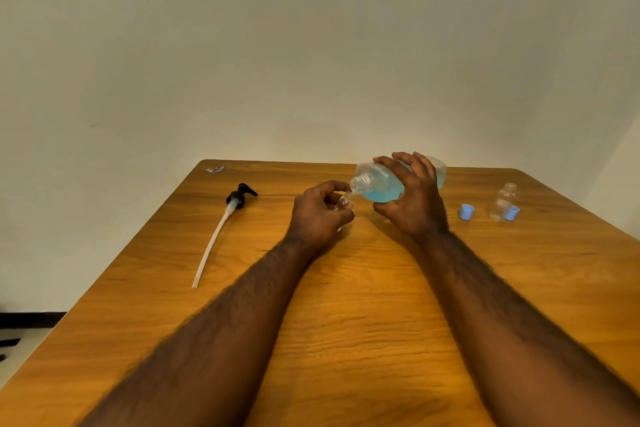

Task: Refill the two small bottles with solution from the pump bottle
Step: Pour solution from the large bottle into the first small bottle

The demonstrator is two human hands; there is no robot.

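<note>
**Pouring into the first small bottle.** The brown wood-grain table [346, 305] carries all the work. Above its far middle, the large clear plastic pump bottle of blue solution [381, 185], with its pump head off, is tipped almost level, and its threaded neck points left and slightly down. The grip of the right hand [414, 199] wraps its body, fingers over the top and thumb beneath. The grip of the left hand [318, 215] pinches a small clear bottle [344, 202], tilted, with its mouth just under the big neck; whether the two touch cannot be told, and no stream shows.

To pour well, the person should raise the tilt slowly, keep the small mouth directly beneath the lip, and stop short of the brim.

The black pump head with white dip tube [235, 201] lies well to the left. The second small clear bottle [502, 201] stands at the right with two light-blue caps [466, 211] beside it, one on each side.
</note>
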